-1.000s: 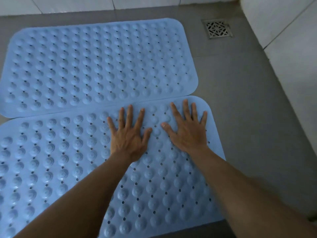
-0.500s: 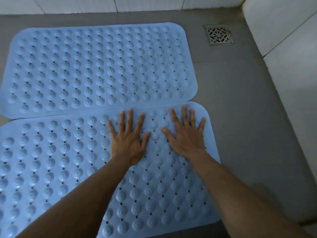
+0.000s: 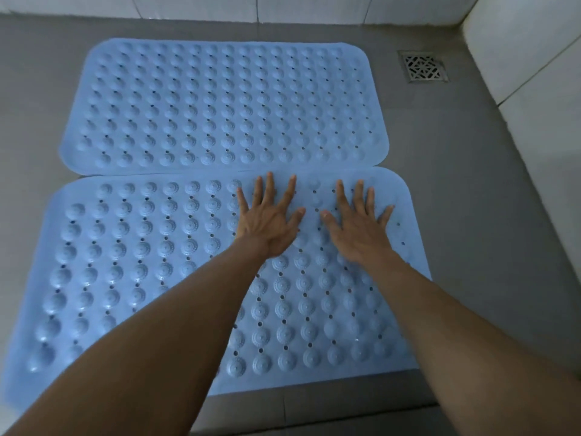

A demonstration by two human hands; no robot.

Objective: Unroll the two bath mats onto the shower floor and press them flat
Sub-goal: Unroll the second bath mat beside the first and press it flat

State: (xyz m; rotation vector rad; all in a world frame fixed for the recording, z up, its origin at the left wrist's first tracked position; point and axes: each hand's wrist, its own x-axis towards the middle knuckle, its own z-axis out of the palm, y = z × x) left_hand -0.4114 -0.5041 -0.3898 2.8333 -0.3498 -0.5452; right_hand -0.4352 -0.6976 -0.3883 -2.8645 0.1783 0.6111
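The left hand point(image 3: 270, 221) and right hand point(image 3: 358, 228) press palm-down, fingers point(image 3: 288, 190) spread straight and gripping nothing, at the far right corner of the near mat point(image 3: 141, 262), just short of the far mat point(image 3: 220, 105). The near mat runs lengthwise left to right across the shower floor point(image 3: 471, 215), so the rest of it lies leftward, nearest the left hand.

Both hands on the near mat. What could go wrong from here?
Left hand and right hand press close to the seam; a forward shove could ride the near mat onto the far mat. Its left half has no hand on it and may not be stuck down. Sliding right could bring it toward the drain.
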